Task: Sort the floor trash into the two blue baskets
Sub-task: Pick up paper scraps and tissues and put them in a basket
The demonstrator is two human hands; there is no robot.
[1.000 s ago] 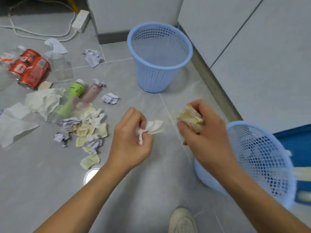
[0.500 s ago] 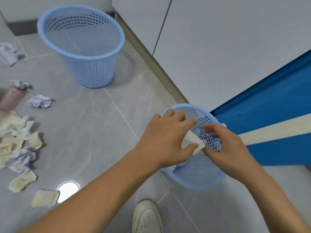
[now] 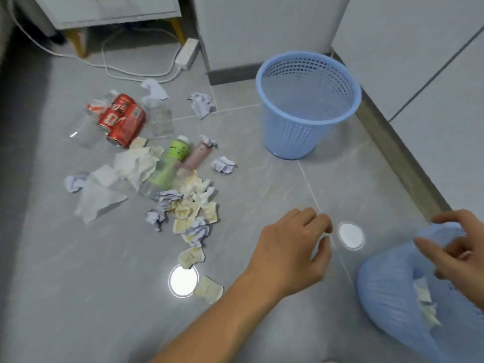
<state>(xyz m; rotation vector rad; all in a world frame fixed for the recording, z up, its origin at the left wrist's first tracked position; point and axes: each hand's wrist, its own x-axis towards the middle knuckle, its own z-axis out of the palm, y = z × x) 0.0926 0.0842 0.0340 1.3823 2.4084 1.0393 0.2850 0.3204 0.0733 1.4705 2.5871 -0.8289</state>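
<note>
Two blue mesh baskets stand on the grey floor: a far basket (image 3: 309, 119) by the white cabinet, showing nothing inside, and a near basket (image 3: 387, 292) at the lower right with crumpled paper in it. My right hand (image 3: 455, 252) hovers over the near basket's rim, fingers apart and holding nothing. My left hand (image 3: 290, 250) is over bare floor left of that basket, fingers loosely curled, nothing in it. A pile of crumpled tissues and paper (image 3: 188, 210) lies to the left, with two red cans (image 3: 123, 121), a green bottle (image 3: 172, 161), a pink bottle (image 3: 197, 154) and clear plastic bottles (image 3: 161, 119).
A white power strip (image 3: 187, 53) and its cables lie at the back, under a white cabinet on wooden legs. White cabinet fronts and a dark baseboard (image 3: 398, 142) run along the right side. Bright light spots reflect on the floor tiles.
Both hands held crumpled paper, carried it over the near basket and let go; now both are bare. My view has swung back left to the trash pile, and my left hand has moved away from the basket.
</note>
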